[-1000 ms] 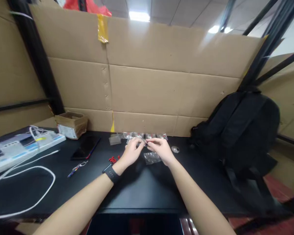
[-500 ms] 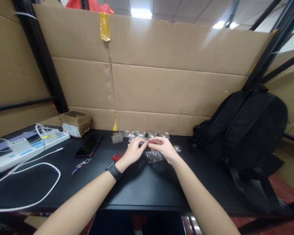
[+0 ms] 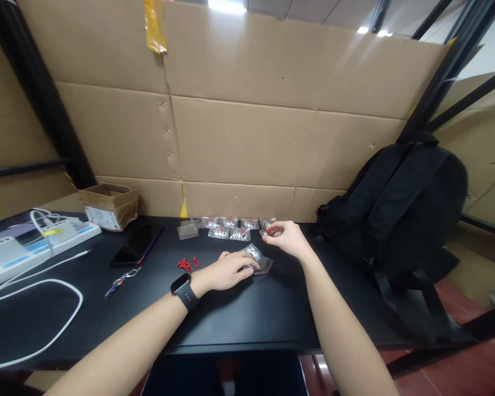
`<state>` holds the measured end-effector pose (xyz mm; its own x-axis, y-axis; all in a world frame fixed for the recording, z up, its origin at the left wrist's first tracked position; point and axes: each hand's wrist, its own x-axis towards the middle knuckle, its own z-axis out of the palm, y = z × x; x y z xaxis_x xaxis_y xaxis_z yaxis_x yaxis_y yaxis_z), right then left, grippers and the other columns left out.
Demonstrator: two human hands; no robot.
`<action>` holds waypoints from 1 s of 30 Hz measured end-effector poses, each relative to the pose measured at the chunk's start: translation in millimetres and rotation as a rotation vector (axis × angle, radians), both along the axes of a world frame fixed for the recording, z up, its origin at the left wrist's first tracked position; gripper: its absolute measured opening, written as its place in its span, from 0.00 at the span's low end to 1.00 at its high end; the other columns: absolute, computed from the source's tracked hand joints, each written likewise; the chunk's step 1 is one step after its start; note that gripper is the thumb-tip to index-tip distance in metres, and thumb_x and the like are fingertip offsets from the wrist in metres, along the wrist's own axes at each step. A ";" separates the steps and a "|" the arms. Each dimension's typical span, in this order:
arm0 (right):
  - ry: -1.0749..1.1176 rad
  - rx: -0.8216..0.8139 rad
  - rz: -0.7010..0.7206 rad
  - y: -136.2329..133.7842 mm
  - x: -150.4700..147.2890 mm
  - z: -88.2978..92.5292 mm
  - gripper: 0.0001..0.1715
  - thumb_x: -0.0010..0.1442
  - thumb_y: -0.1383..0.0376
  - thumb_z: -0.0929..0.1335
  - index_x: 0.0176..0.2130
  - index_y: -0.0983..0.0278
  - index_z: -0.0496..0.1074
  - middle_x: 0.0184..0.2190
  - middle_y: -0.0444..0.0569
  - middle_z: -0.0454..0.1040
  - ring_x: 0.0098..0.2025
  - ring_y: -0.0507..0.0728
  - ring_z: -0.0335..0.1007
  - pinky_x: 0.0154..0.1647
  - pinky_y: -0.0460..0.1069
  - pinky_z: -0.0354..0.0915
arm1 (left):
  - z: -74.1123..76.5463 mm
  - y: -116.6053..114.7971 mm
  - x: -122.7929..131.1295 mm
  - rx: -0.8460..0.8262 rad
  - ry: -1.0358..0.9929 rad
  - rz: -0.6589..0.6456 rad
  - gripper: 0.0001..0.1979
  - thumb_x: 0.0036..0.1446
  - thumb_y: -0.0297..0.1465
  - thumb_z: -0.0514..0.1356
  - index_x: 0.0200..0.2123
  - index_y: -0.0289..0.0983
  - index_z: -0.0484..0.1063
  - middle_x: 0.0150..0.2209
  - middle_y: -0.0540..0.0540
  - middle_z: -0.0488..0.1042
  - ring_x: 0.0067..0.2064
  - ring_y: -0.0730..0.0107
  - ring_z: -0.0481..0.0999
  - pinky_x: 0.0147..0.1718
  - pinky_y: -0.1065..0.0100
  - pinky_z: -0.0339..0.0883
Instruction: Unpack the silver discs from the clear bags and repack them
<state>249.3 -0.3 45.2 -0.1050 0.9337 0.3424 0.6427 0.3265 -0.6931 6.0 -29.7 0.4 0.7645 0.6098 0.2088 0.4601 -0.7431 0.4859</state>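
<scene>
right hand (image 3: 290, 240) pinches a shiny round piece (image 3: 264, 232); left hand (image 3: 227, 270), grip unclear, touches crinkled plastic (image 3: 265, 265).

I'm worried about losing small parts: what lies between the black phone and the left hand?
Small red pieces on the black tabletop, between the phone and the left hand, as the head view shows.

head camera: looks forward and down
black table (image 3: 231, 319): seen from above its near edge
cardboard wall (image 3: 235, 146): far, straight ahead

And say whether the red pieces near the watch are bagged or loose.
Loose: the red pieces lie bare on the black table.
</scene>
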 end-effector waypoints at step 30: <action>-0.360 -0.088 0.189 5.3 -13.3 -20.4 0.15 0.40 0.58 0.79 0.27 0.64 0.82 0.22 0.47 0.78 0.25 0.56 0.71 0.27 0.48 0.62 | -12.9 4.4 -11.0 0.072 0.232 0.144 0.24 0.65 0.51 0.50 0.63 0.60 0.63 0.70 0.44 0.55 0.69 0.38 0.52 0.60 0.36 0.49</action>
